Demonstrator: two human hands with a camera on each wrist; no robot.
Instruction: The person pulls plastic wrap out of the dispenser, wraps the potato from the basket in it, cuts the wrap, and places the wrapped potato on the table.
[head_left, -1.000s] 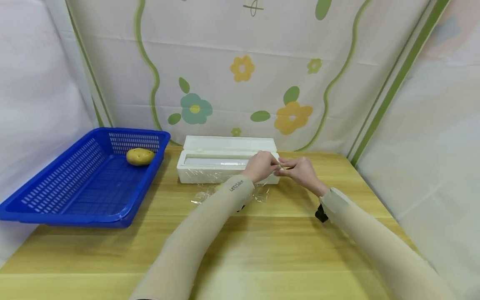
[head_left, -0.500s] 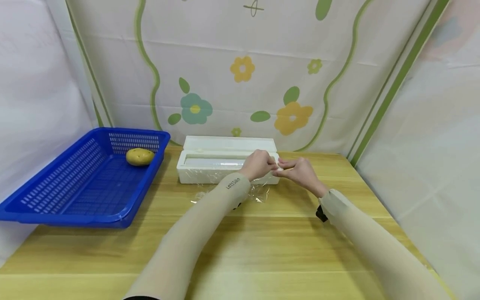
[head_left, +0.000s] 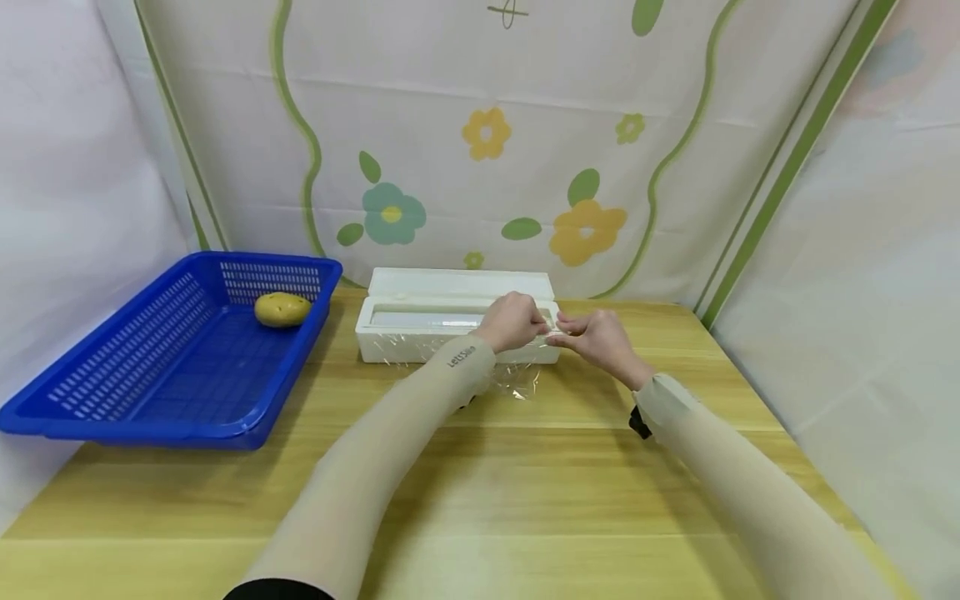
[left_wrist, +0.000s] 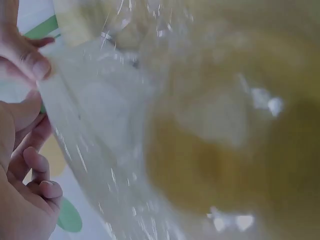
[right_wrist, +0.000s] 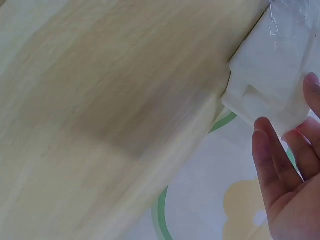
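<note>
A white cling film dispenser box (head_left: 450, 348) stands at the back of the table, lid (head_left: 457, 283) raised. Clear cling film (left_wrist: 105, 100) hangs over its front onto the table. At the box's right end, my left hand (head_left: 512, 322) pinches the film's edge. Close beside it, my right hand (head_left: 602, 342) also pinches the edge between thumb and fingers. In the left wrist view the two hands meet on that edge, and a blurred yellow-brown rounded shape (left_wrist: 200, 160) shows behind the film. My left sleeve hides part of the film in the head view.
To the left a blue plastic basket (head_left: 142, 434) holds a potato (head_left: 282, 309) near its back right corner. The wooden table (head_left: 540, 500) extends towards me. A white floral cloth (head_left: 450, 192) hangs right behind the box, with white cloth on both sides.
My left hand has shifted slightly left and up, and its forearm has swung a little left. My right hand has barely moved. A yellow patch beside the left sleeve is now hidden.
</note>
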